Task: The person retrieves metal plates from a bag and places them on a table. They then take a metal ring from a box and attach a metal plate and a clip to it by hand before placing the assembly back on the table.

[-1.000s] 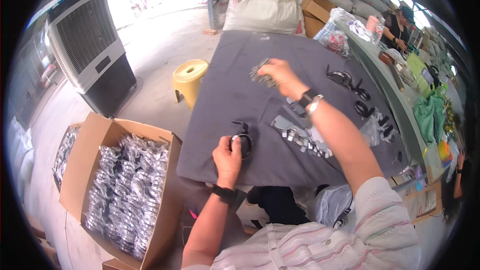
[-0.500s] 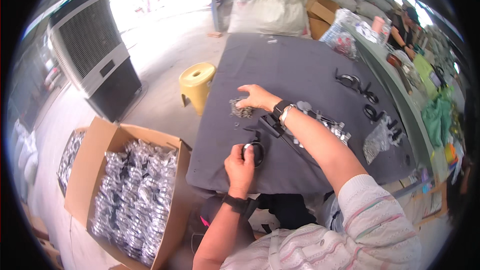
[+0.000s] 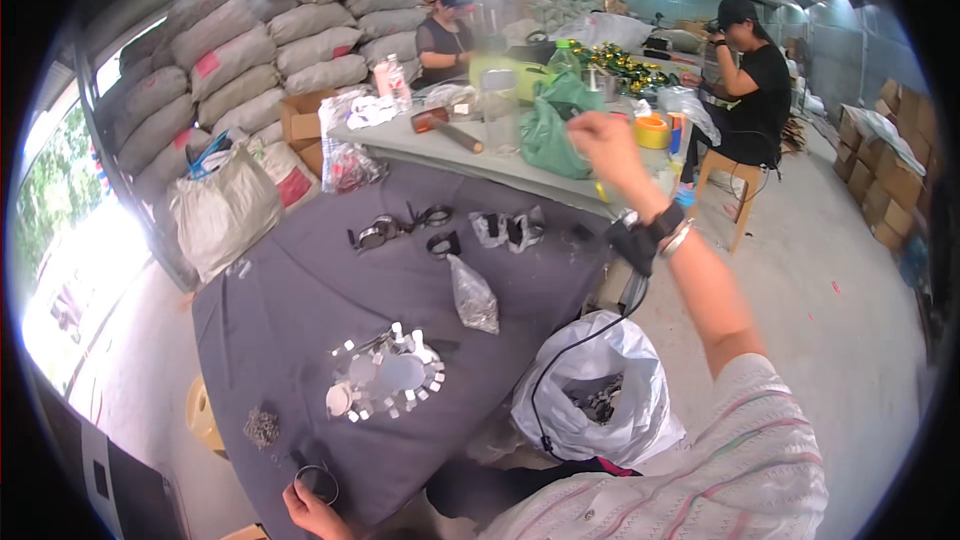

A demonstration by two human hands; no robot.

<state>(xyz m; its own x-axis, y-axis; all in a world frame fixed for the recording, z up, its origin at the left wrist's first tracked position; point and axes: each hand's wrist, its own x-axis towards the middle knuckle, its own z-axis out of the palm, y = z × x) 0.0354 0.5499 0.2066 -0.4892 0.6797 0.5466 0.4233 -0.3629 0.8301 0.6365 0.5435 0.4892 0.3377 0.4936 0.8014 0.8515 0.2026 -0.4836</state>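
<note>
At the near edge of the grey cloth-covered table [image 3: 290, 300], my left hand [image 3: 312, 512] is closed on a black ring clamp [image 3: 318, 483]. My right hand [image 3: 612, 152] is raised over the far right side, in front of a green plastic bag [image 3: 560, 125]. Its fingers are curled together; whatever they hold, if anything, cannot be made out. A small heap of metal screws [image 3: 262, 427] lies beyond my left hand. Right of it is a spread of white-tipped pieces and round grey discs [image 3: 400, 372]. More black ring clamps [image 3: 380, 231] lie farther back.
A clear bag of small parts [image 3: 472, 295] lies on the table. A white sack [image 3: 560, 375] stands at its right edge, with a black cable hanging near it. The far bench [image 3: 400, 138] carries a mallet [image 3: 447, 130] and yellow tape [image 3: 651, 132]. Two people are beyond.
My view has swung right. My right hand has left the screw heap and risen toward the far bench. My left hand still holds the ring clamp.
</note>
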